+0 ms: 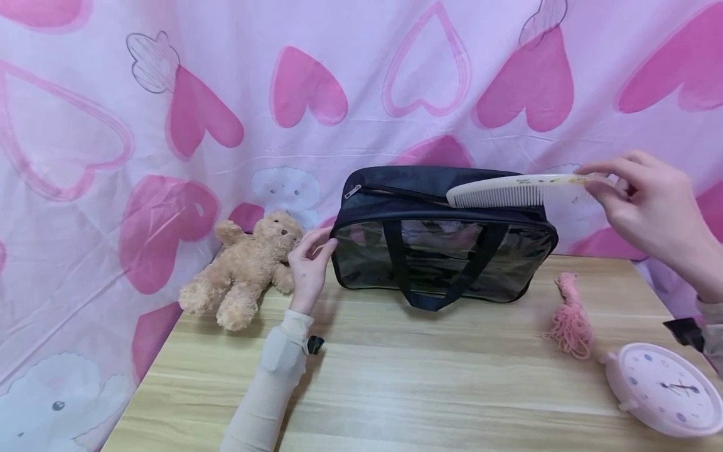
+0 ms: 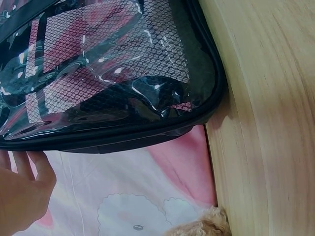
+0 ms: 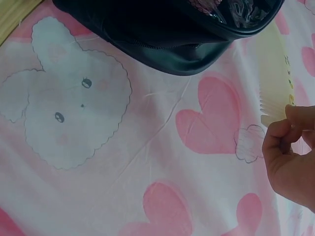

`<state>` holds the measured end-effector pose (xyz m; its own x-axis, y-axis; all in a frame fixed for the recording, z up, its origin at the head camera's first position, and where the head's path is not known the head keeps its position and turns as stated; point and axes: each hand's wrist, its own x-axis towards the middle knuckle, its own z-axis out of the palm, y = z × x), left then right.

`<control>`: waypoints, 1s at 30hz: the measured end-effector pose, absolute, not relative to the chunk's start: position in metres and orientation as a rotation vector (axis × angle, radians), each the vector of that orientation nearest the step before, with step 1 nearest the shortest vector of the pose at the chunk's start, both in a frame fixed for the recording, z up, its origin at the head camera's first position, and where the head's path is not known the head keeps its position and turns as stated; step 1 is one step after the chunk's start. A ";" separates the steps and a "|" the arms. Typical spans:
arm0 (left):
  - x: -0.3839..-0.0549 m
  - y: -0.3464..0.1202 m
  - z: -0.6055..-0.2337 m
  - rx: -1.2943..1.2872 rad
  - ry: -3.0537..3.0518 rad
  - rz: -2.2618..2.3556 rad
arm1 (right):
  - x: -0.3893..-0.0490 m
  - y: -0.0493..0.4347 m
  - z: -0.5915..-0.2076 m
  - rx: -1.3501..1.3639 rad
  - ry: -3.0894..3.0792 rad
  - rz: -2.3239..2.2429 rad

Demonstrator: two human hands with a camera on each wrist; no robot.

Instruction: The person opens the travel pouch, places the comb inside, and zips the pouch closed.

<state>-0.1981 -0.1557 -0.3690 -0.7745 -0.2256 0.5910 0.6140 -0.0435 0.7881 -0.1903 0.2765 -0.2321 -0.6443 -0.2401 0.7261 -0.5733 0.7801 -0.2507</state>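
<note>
A black bag (image 1: 364, 251) with clear panels, mesh inside and a hanging strap handle stands upright at the back of the table; its top zipper is partly undone. My left hand (image 1: 310, 260) holds the bag's left edge between thumb and fingers, and the left wrist view shows those fingers at the bag's rim. A cream comb (image 1: 497, 190) with small printed marks lies level over the bag's top, teeth downward. With thumb and fingers, my right hand (image 1: 649, 201) pinches the comb's right end. The right wrist view also shows the comb (image 3: 275, 73) beside the bag.
A tan teddy bear (image 1: 245, 270) leans at the table's back left. On the right lie a bundle of pink cord (image 1: 572, 317) and a pink alarm clock (image 1: 663, 389). A pink heart-patterned curtain (image 1: 367, 144) hangs behind the wooden table (image 1: 395, 376).
</note>
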 end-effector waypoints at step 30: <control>-0.199 -0.150 -0.367 -0.399 -1.705 -1.900 | -0.241 0.215 -0.206 1.033 -2.541 0.321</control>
